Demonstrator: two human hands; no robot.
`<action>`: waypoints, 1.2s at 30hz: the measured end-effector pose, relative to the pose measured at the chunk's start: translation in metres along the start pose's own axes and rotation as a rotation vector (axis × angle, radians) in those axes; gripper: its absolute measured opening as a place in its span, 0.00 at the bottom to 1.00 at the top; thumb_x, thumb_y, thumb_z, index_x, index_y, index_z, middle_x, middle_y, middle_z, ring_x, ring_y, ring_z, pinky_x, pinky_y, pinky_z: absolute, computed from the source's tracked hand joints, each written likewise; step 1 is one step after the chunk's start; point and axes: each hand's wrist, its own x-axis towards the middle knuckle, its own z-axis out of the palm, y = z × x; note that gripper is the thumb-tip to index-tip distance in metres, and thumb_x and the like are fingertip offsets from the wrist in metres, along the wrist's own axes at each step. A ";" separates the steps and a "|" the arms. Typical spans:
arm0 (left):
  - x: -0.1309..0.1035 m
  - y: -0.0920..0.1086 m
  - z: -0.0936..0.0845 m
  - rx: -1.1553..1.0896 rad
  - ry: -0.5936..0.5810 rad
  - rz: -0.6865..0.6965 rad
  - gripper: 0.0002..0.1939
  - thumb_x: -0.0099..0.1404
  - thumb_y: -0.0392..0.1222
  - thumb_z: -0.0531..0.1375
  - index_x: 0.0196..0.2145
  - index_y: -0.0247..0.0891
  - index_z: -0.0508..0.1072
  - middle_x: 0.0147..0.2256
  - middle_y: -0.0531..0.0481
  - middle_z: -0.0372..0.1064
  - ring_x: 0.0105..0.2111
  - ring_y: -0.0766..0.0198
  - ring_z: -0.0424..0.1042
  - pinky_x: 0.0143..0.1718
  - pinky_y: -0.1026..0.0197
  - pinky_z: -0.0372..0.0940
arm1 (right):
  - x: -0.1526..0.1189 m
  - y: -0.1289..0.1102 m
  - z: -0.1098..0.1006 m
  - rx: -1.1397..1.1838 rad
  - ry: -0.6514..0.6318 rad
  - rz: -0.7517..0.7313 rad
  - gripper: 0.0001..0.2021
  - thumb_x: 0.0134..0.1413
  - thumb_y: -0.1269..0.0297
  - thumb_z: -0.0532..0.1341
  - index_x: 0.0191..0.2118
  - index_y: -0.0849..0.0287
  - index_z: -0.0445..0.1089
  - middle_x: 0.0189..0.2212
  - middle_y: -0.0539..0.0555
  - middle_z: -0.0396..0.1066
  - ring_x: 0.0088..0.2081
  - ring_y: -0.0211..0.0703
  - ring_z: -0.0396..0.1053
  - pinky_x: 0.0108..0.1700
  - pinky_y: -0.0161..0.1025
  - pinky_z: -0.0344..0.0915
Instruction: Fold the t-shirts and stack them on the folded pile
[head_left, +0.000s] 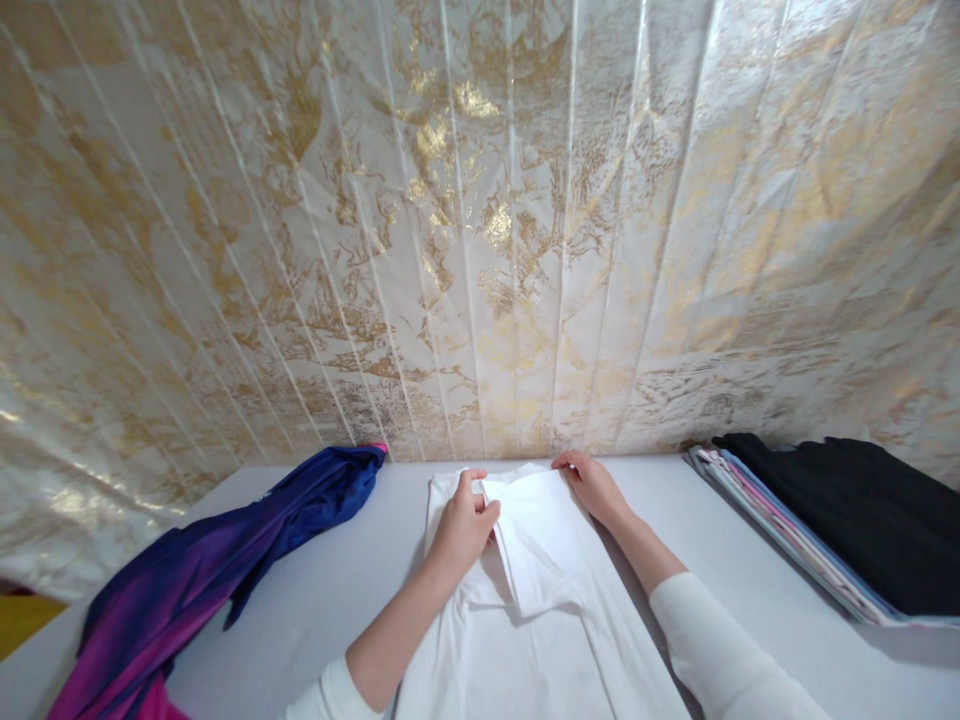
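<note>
A white garment, seemingly a long shirt, lies lengthwise on the white table, its sides turned inward. A flap of it, possibly a sleeve, is laid over its far part. My left hand pinches the left edge of this flap, lifting it slightly between thumb and fingers. At the far right corner of the cloth, my right hand has its fingers closed on the edge. The fingertips of the right hand are partly hidden by the cloth.
On the left lies a crumpled blue and purple-pink garment. A stack of folded clothes, black on top, sits at the right. Behind the table hangs a shiny gold-patterned curtain. Something yellow shows at far left.
</note>
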 end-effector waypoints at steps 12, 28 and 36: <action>-0.029 0.030 -0.008 0.505 0.031 0.297 0.23 0.62 0.27 0.51 0.54 0.40 0.60 0.52 0.43 0.62 0.55 0.53 0.60 0.56 0.51 0.53 | -0.011 -0.040 -0.007 -0.128 0.085 -0.051 0.20 0.52 0.79 0.48 0.46 0.61 0.70 0.47 0.63 0.68 0.50 0.51 0.64 0.53 0.46 0.58; -0.029 0.021 -0.009 0.908 -0.176 0.344 0.26 0.60 0.28 0.49 0.57 0.31 0.64 0.60 0.35 0.57 0.61 0.49 0.55 0.58 0.45 0.52 | -0.077 -0.074 0.035 -0.288 -0.135 -0.125 0.27 0.62 0.56 0.50 0.63 0.60 0.57 0.65 0.62 0.49 0.66 0.57 0.45 0.63 0.58 0.45; -0.052 0.031 0.013 0.837 -0.338 0.323 0.34 0.69 0.49 0.49 0.65 0.24 0.47 0.66 0.35 0.35 0.66 0.49 0.35 0.64 0.45 0.42 | -0.070 -0.051 0.037 -0.238 -0.102 -0.220 0.26 0.63 0.60 0.47 0.65 0.65 0.54 0.65 0.63 0.48 0.66 0.52 0.47 0.63 0.52 0.50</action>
